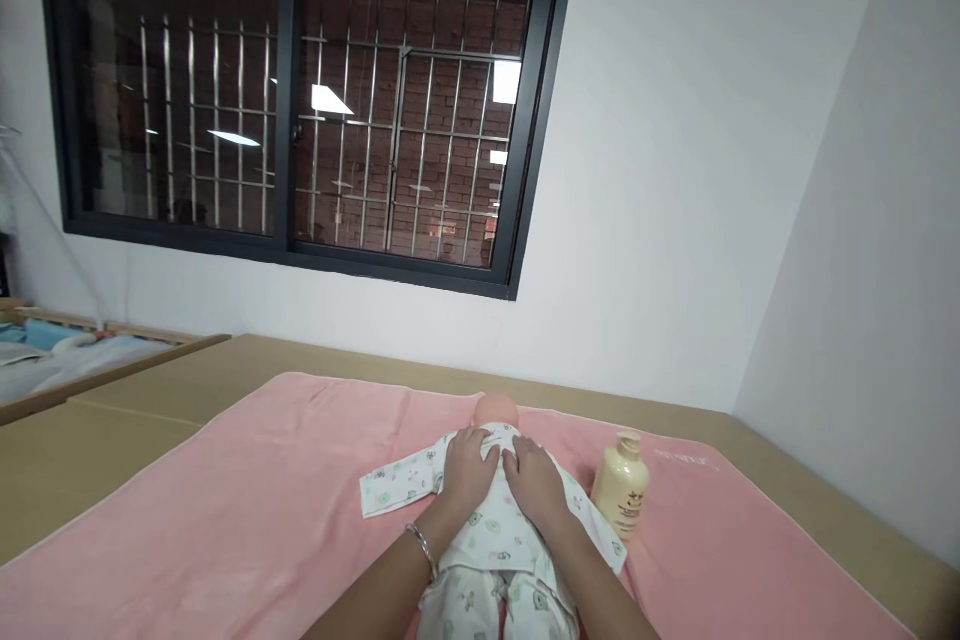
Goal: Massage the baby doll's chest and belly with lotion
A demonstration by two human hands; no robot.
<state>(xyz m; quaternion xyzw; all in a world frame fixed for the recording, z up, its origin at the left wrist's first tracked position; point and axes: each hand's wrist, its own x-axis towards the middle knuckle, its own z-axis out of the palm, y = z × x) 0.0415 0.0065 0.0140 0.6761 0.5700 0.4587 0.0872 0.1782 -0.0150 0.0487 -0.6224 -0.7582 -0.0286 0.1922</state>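
A baby doll (495,409) in a white patterned sleepsuit (491,530) lies on its back on a pink towel (262,510). My left hand (469,468) rests flat on the left side of the doll's chest, fingers spread, with a bracelet on the wrist. Beside it, my right hand (534,480) lies flat on the right side of the chest. Both palms press on the suit near the collar, and neither holds anything. The doll's head shows just beyond my fingertips.
A cream lotion bottle (621,497) stands on the towel right of the doll. The towel covers a tan surface (112,430) set into the corner of white walls. A barred window (300,110) is behind. A wooden crib (75,360) stands far left.
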